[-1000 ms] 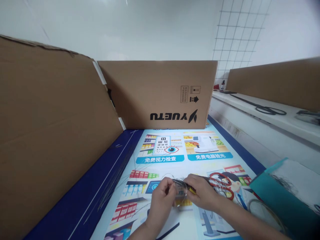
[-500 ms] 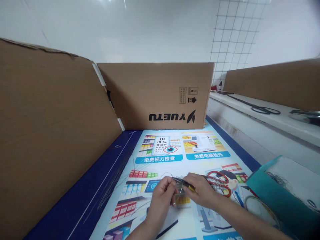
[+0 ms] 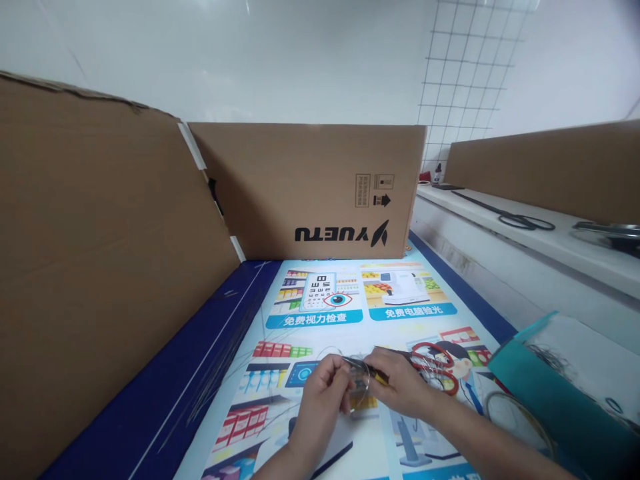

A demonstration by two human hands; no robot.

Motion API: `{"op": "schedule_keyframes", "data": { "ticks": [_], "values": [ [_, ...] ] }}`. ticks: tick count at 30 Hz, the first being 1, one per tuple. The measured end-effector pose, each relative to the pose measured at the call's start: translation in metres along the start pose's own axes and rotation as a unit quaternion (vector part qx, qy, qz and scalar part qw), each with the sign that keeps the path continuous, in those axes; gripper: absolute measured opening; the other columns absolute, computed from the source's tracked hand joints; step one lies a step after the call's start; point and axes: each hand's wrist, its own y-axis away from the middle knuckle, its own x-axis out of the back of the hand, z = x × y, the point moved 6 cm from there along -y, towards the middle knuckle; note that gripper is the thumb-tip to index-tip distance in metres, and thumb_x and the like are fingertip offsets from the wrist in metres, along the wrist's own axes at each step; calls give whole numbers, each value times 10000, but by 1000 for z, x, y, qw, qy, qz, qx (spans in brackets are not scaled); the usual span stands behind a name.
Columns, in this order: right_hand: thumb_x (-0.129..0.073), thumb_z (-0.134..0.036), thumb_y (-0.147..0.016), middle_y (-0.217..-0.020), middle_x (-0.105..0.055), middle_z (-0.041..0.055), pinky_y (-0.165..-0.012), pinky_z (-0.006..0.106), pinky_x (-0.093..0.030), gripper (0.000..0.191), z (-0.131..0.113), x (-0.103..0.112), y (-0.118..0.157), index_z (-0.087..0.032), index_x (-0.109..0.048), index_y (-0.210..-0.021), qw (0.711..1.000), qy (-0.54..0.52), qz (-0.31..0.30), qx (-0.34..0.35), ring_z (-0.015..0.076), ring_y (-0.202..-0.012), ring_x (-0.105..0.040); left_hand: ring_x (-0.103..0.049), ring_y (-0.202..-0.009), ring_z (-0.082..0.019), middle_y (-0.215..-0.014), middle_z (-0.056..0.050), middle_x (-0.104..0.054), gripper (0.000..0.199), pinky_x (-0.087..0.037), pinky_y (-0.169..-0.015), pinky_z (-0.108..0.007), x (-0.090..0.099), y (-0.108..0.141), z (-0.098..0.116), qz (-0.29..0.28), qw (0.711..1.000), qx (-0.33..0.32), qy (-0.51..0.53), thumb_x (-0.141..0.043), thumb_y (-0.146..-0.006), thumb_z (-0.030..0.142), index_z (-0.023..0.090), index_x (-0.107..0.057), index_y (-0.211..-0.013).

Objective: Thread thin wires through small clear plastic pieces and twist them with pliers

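My left hand (image 3: 325, 393) is closed in a pinch on a thin wire, which loops up and around between the hands. My right hand (image 3: 400, 381) is wrapped round black and yellow pliers (image 3: 377, 376), their tip pointing left and reaching the fingertips of my left hand. A thin wire loop (image 3: 367, 383) hangs by the pliers; its exact path is blurred. Just beyond my right hand lie red-handled scissors (image 3: 445, 383) on the printed sheet (image 3: 350, 337), with thin wire pieces near their handles.
A cardboard box panel (image 3: 270, 193) stands at the back, another (image 3: 100, 253) at the left. At the right are a teal box (image 3: 560, 393) with wires on it, a wire coil (image 3: 520, 417) and a white ledge bearing black scissors (image 3: 525, 221).
The whole view has shifted slightly. Both hands keep nearly the same pose and grip, with the pliers still between them.
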Motion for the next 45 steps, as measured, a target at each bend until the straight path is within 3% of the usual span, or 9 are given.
{"op": "schedule_keyframes", "data": {
  "ticks": [45],
  "values": [
    [-537, -171, -766, -751, -557, 6, -640, 249, -369, 62, 1, -2, -7, -194, -565, -817, 999, 12, -36, -37, 153, -726, -498, -400, -361, -58, -527, 66, -473, 224, -295, -391, -189, 5, -10, -11, 8, 1000, 5, 3, -486, -822, 322, 191, -418, -653]
  ]
}}
